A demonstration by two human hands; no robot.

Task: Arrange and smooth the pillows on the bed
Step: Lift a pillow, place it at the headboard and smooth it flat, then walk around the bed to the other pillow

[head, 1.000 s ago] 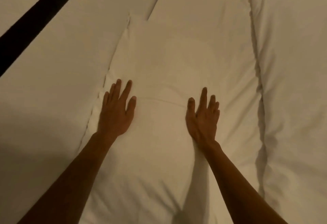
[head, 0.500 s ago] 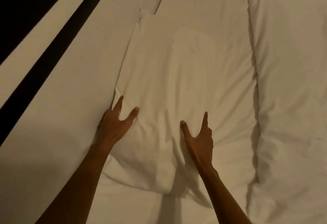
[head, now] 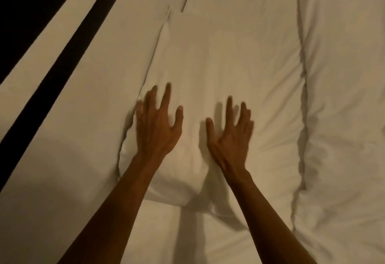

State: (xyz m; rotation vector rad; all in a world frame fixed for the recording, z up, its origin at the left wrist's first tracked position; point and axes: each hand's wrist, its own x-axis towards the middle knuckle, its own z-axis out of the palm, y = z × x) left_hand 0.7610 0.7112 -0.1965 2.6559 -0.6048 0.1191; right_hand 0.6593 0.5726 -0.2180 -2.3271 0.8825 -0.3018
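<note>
Both hands have let go of the front pillow [head: 225, 72]: left hand [head: 157, 127] and right hand [head: 229, 138] now spread their fingers, seemingly flat on it, resuming smoothing.

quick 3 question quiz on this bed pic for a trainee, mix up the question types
1. True or false: both hands lie open, fingers spread, on the middle pillow.
2. Which hand is nearer the pillow's side edge? A) left hand B) right hand
3. Fill in: the dark stripe runs across the picture's upper ____ corner.

Key: 1 true; 2 A; 3 left
</note>
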